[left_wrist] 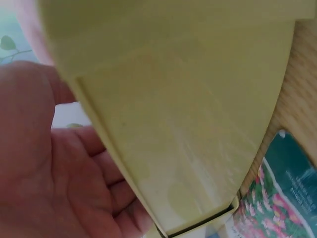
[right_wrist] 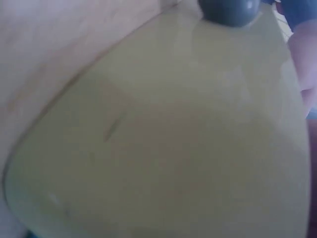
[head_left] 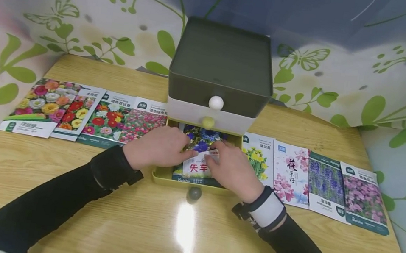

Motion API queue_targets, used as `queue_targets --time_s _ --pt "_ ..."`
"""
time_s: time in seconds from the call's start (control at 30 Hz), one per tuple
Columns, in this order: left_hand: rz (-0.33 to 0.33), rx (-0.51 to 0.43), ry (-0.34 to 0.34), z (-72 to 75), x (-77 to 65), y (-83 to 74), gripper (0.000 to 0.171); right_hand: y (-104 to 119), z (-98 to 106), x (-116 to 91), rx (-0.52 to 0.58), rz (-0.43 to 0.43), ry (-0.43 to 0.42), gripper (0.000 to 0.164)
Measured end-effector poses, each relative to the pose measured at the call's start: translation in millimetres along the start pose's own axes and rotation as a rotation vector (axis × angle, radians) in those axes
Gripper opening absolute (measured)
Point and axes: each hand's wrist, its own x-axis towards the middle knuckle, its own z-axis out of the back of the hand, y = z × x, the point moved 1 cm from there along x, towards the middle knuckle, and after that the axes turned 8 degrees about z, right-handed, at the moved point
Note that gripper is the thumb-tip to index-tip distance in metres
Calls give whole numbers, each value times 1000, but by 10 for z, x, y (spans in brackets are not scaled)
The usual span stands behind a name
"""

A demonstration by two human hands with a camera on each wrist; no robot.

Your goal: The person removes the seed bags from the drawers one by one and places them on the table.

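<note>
Both hands work inside the pulled-out yellow drawer (head_left: 158, 176) of a small drawer box. My left hand (head_left: 159, 148) reaches over its left wall, thumb and index fingertip at the left side of a seed packet (head_left: 199, 168) with blue flowers and a white label. My right hand (head_left: 233, 169) holds the packet's right side between thumb and fingers. The label sits at a slant over a green printed strip (head_left: 199, 181). In the left wrist view, the fingers (left_wrist: 119, 193) pass behind the drawer wall. The right wrist view shows mostly the drawer front (right_wrist: 163, 139) and dark knob (right_wrist: 230, 10).
Above the drawer are a white tier (head_left: 189, 110) and a dark grey top tier (head_left: 223, 56). Several flower seed packets lie in a row on the wooden table (head_left: 128, 228) to the left (head_left: 47, 106) and right (head_left: 291, 174). Patterned cloth (head_left: 125, 18) hangs behind.
</note>
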Motion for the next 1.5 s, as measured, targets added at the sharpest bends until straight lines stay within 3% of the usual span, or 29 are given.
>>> queue_targets --time_s 0.1,0.23,0.37,0.57,0.77,0.93,1.3,1.5 --pt "26 -54 -28 5 3 12 35 3 12 -22 28 13 -43 30" --pt "48 -138 -114 12 4 47 30 -8 25 -46 79 13 -83 29" --pt "61 -216 -178 8 12 95 29 -41 45 -68 167 -21 -100 31" --pt "82 -330 -203 17 2 149 25 -108 75 -134 326 -83 -152 22" --pt "59 -566 -167 -3 -86 232 20 -106 128 -254 513 -135 -133 21" --pt "32 -700 -101 -19 -275 288 17 -4 122 -398 573 -66 -130 19" --pt "-1 -716 25 -78 -794 474 19 348 16 -651 529 189 -117 16" --pt "2 -706 121 -100 -1078 595 22 542 -80 -746 526 293 -3 16"
